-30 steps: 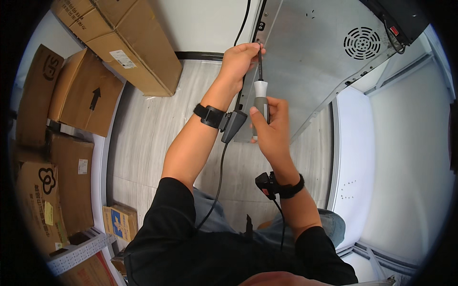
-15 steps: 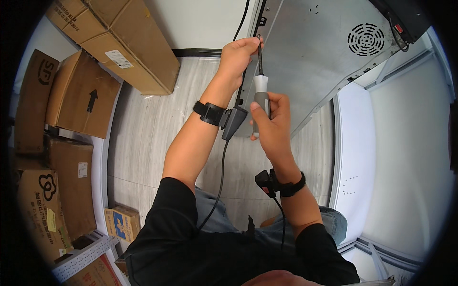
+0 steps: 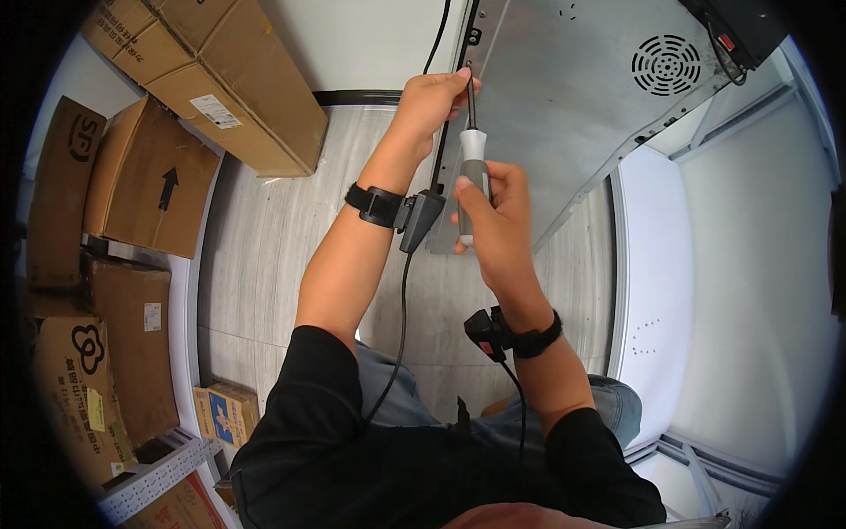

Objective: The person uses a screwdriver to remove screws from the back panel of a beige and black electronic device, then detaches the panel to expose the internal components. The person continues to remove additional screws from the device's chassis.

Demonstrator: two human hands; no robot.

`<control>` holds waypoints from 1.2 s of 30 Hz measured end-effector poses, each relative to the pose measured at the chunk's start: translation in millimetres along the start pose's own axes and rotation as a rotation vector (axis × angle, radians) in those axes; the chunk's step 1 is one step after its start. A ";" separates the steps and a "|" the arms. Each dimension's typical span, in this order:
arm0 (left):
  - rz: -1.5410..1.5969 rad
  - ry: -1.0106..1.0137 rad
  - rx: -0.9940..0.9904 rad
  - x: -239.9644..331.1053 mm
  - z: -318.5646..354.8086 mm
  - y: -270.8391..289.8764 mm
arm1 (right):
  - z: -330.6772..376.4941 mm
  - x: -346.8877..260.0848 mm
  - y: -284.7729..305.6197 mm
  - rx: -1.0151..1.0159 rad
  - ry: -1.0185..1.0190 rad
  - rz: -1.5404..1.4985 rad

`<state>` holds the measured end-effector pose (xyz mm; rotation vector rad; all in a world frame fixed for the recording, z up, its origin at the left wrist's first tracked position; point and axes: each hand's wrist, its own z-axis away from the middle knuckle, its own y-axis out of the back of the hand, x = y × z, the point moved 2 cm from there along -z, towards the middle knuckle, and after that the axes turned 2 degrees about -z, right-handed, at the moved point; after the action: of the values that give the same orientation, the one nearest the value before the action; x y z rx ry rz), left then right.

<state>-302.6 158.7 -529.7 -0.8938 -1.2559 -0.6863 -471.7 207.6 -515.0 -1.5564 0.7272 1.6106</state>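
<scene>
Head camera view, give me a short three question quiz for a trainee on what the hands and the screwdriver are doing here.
1. True or false: the right hand grips the screwdriver by its grey and white handle.
2. Where does the left hand sit? A) flat on a cardboard box B) up at the screwdriver's tip, at the edge of the grey metal panel C) in the person's lap
3. Fill in: the round vent grille is set in the metal ____.

Key
1. True.
2. B; its fingers pinch around the shaft near the tip.
3. panel.
</scene>
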 end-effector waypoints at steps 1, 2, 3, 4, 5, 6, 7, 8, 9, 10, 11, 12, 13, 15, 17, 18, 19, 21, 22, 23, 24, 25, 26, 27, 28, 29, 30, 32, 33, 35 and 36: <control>0.018 0.005 -0.031 0.9 1.4 0.0 | 0.2 -0.7 -0.7 0.002 -0.013 -0.012; 0.036 0.009 -0.062 1.9 2.6 0.5 | 0.7 -2.6 -1.8 0.005 -0.026 -0.023; 0.071 0.023 -0.151 2.6 3.9 2.2 | 1.0 -3.4 -2.4 0.007 -0.040 -0.035; 0.105 0.035 -0.239 4.3 5.6 5.4 | 0.7 -2.6 -2.5 -0.015 -0.041 -0.096; 0.139 0.047 -0.327 6.3 7.2 6.2 | 0.1 -1.1 -1.9 -0.037 -0.043 -0.157; 0.148 0.063 -0.341 7.9 8.6 6.1 | -0.6 0.1 -1.3 -0.060 -0.045 -0.218; 0.158 0.080 -0.354 10.8 11.7 6.0 | -0.9 1.0 -1.2 -0.076 -0.055 -0.260; 0.169 0.097 -0.366 12.3 13.3 6.2 | -1.3 1.7 -1.0 -0.091 -0.065 -0.302; 0.157 0.091 -0.335 10.6 12.1 6.7 | -1.6 2.2 -0.8 -0.108 -0.074 -0.345; 0.149 0.084 -0.307 7.7 10.2 5.7 | -1.8 2.1 -0.8 -0.128 -0.098 -0.375; 0.140 0.078 -0.278 6.2 8.8 5.4 | -2.1 1.8 -0.7 -0.149 -0.122 -0.405; 0.131 0.083 -0.262 5.2 7.8 5.8 | -2.3 1.5 -0.5 -0.170 -0.145 -0.435; 0.123 0.089 -0.245 4.5 7.9 5.6 | -2.7 2.3 1.3 -0.185 -0.170 -0.389; 0.101 0.085 -0.211 3.8 6.4 5.4 | -2.0 4.0 4.6 -0.214 -0.221 -0.297; 0.068 0.072 -0.173 1.6 4.7 6.9 | 6.0 1.1 -2.8 -0.111 -0.167 -0.156; 0.061 0.077 -0.172 0.2 4.7 6.9 | 8.6 -0.1 -5.2 -0.060 -0.141 -0.086; 0.055 0.080 -0.174 -0.1 4.3 5.7 | 7.9 2.1 -4.2 -0.053 -0.142 -0.122; 0.038 0.082 -0.191 0.4 4.2 4.9 | 5.7 8.5 -1.6 -0.042 -0.144 -0.196; 0.026 0.082 -0.204 0.1 4.3 5.9 | 5.0 8.5 -1.3 -0.068 -0.165 -0.255; 0.015 0.083 -0.217 0.1 4.8 7.1 | 4.1 7.7 -0.7 -0.095 -0.185 -0.314; 0.077 0.088 -0.270 0.6 6.3 8.1 | 3.0 7.3 0.0 -0.122 -0.206 -0.373; 0.138 0.094 -0.323 3.0 9.6 9.5 | 2.3 6.7 0.4 -0.159 -0.216 -0.410; 0.199 0.099 -0.377 4.3 11.7 10.2 | 1.3 6.1 0.8 -0.195 -0.225 -0.446; 0.207 0.100 -0.397 3.8 12.0 10.8 | 0.7 5.9 1.0 -0.231 -0.234 -0.483; 0.216 0.100 -0.420 3.7 11.8 10.9 | 0.1 6.6 1.6 -0.243 -0.230 -0.503; 0.224 0.099 -0.444 3.2 11.1 10.4 | -0.9 9.2 2.7 -0.254 -0.225 -0.524; 0.213 0.102 -0.403 -0.3 8.4 10.2 | -1.7 11.7 3.7 -0.264 -0.221 -0.544; 0.193 0.102 -0.315 -4.4 4.8 10.9 | -0.6 16.8 4.0 -0.252 -0.254 -0.530; 0.169 0.106 -0.298 -5.3 3.5 12.0 | 1.2 17.8 4.0 -0.245 -0.270 -0.522; 0.121 0.117 -0.263 -5.4 3.6 11.7 | 6.6 18.3 0.9 -0.186 -0.241 -0.392; 0.110 0.116 -0.253 -6.3 3.8 11.4 | 8.9 18.6 -0.6 -0.157 -0.227 -0.326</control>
<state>-296.1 167.5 -537.8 -1.1055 -1.0229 -0.8096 -475.4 217.8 -532.5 -1.4799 0.2149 1.5898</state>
